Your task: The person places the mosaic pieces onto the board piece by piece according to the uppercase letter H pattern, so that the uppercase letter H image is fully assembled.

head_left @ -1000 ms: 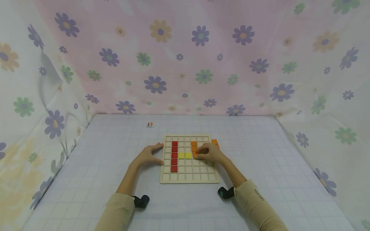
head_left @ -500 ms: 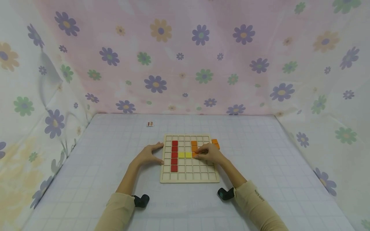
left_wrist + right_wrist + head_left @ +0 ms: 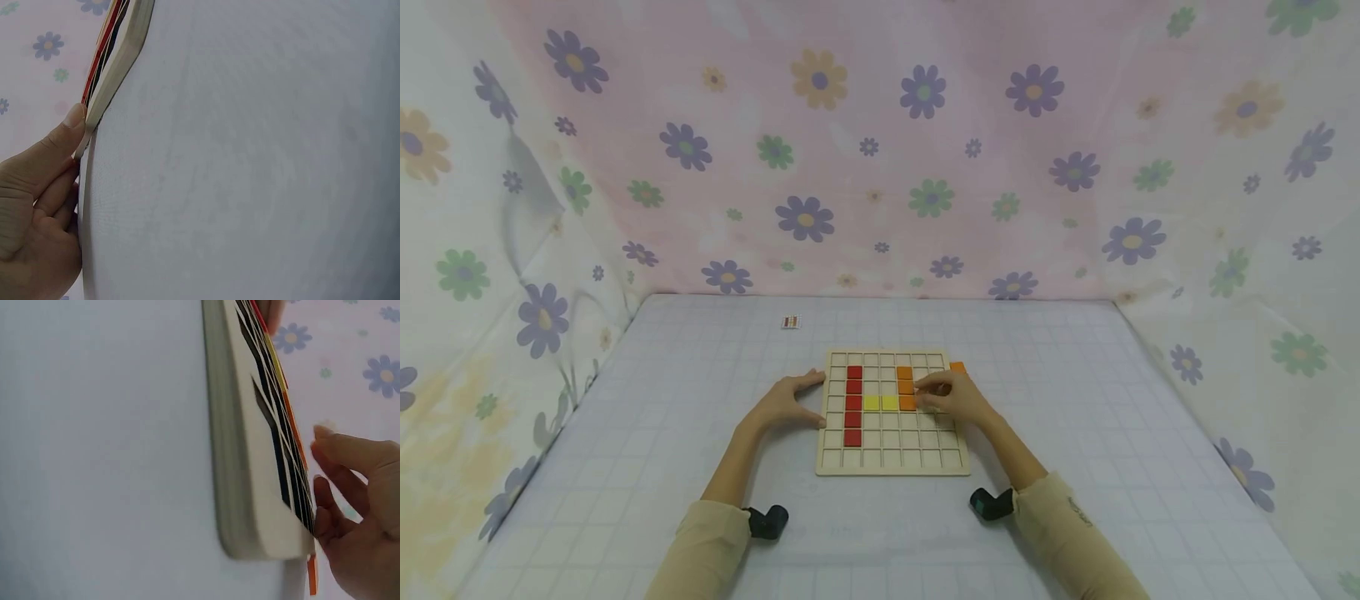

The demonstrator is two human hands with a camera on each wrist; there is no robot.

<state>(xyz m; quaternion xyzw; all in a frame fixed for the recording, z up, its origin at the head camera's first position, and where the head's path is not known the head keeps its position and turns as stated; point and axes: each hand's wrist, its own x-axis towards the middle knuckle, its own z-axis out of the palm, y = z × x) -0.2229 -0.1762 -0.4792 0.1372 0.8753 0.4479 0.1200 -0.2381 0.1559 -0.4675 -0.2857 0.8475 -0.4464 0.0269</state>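
Observation:
A wooden grid board (image 3: 891, 458) lies flat on the table. Set in its cells are a column of several red tiles (image 3: 853, 403), two yellow tiles (image 3: 889, 403) beside it, and a column of three orange tiles (image 3: 905, 387). My left hand (image 3: 781, 404) touches the board's left edge, thumb and forefinger spread apart; in the left wrist view the thumb (image 3: 75, 117) lies at that edge. Just right of the orange column, my right hand (image 3: 957, 398) hovers low over the board. Its thumb and forefinger are apart with nothing between them in the right wrist view.
Loose orange tile pieces (image 3: 957, 367) lie off the board's upper right edge, partly hidden by the right hand. A small printed card (image 3: 791, 322) lies farther back on the left. Flowered cloth (image 3: 880, 167) encloses the table's back and sides.
My right hand has let go of the lowest orange tile, which stays in its cell, and has drawn slightly to the right. The left hand has kept its place.

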